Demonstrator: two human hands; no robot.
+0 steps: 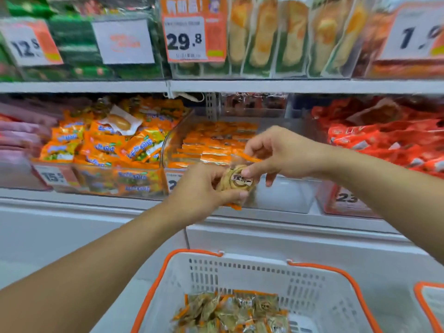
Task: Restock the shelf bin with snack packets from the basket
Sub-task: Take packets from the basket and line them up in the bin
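Observation:
Both hands hold one snack packet (236,182), clear with orange ends and a round brown label, just in front of the clear shelf bin (283,195). My left hand (201,191) grips its lower left side. My right hand (276,152) pinches its upper right edge. Inside the bin, rows of the same orange packets (216,145) lie stacked in the left half; the right half looks bare. Below, a white basket with orange rim (312,289) holds several more packets (230,313).
Neighbouring bins hold orange packets (108,143) to the left and red packets (389,140) to the right. Price tags hang on the bin fronts. The upper shelf (216,86) carries bread-like packs. A second basket's corner (430,306) shows at lower right.

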